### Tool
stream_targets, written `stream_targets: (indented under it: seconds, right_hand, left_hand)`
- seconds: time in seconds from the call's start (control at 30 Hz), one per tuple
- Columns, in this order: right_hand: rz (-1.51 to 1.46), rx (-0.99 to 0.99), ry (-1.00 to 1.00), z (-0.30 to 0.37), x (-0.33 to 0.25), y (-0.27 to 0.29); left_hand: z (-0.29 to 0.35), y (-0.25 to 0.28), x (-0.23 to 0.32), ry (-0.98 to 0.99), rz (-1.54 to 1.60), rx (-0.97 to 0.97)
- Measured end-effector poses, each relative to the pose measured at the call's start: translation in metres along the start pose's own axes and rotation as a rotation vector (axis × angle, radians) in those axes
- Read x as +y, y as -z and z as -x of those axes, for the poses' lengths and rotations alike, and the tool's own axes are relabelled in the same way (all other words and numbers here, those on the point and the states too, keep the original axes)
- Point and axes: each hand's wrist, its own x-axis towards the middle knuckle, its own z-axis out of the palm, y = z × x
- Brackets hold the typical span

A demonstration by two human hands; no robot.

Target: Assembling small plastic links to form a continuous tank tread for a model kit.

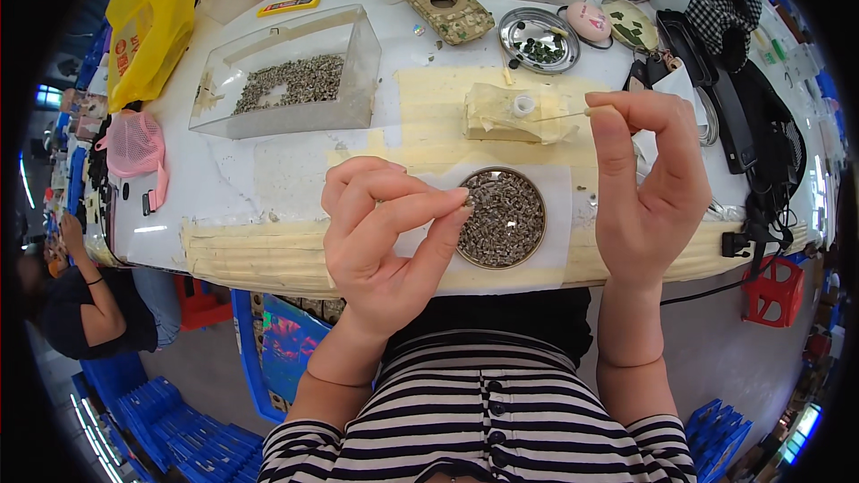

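Over the left rim of a round dish (pixel 543 237) filled with small grey metal pieces (pixel 503 219), my left hand (pixel 386 237) pinches thumb and forefinger together. What sits between those fingertips is too small to make out. My right hand (pixel 651 179) grips a thin stick (pixel 565 115) between thumb and forefinger. The stick points left across a block wrapped in pale tape (pixel 490 125), its tip close to a small white cup (pixel 523 105) on top. Beneath the dish lies a white sheet (pixel 557 197).
A clear box (pixel 362 80) of similar metal pieces stands left. Further back are a camouflage-patterned case (pixel 447 7) and a metal plate (pixel 514 31) with dark green bits. Dark straps (pixel 778 143) lie right. Another person (pixel 98 304) sits far left.
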Motion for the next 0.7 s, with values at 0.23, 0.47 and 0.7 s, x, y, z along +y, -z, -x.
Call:
stream_targets:
  seconds: [0.23,0.47,0.7]
  right_hand:
    - [0.236,-0.086,0.133,-0.008,0.013,-0.009]
    - [0.047,-0.164,0.038,0.006,-0.011,-0.007]
    - [-0.598,-0.510,-0.393,0.026,-0.026,-0.014]
  left_hand:
    - [0.000,-0.001,0.001,0.012,0.026,0.012]
    - [0.001,0.004,-0.001,-0.005,0.053,0.026]
    - [0.000,0.004,0.002,-0.044,0.005,0.018]
